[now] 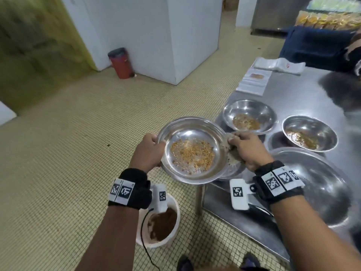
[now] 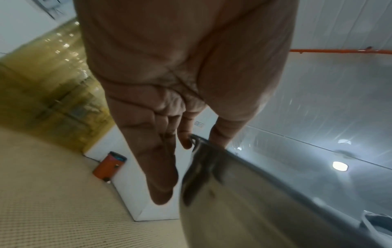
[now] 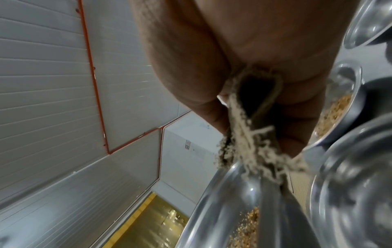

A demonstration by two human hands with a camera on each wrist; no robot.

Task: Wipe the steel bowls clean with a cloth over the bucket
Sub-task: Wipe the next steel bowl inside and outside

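Steel bowl (image 1: pixel 192 151) in left hand (image 1: pixel 147 151): glossy, crumb-speckled. Cloth (image 3: pixel 250 137) in right hand (image 1: pixel 248 149): rough, frayed, matt. Table (image 1: pixel 304 98) beyond right hand: brushed steel.

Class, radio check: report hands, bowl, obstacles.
Left hand grips dirty steel bowl by its rim. Right hand holds cloth at opposite rim. Bucket below, nothing between.

Steel bowl (image 1: pixel 192 149) held tilted off the table edge, orange-brown crumbs scattered across its bottom; frayed beige cloth (image 1: pixel 230 151) bunched against its right rim; two more crumb-soiled bowls (image 1: pixel 251 116) (image 1: pixel 309 133) upright on the steel table; white bucket (image 1: pixel 159 222) on the floor below, brown residue inside.
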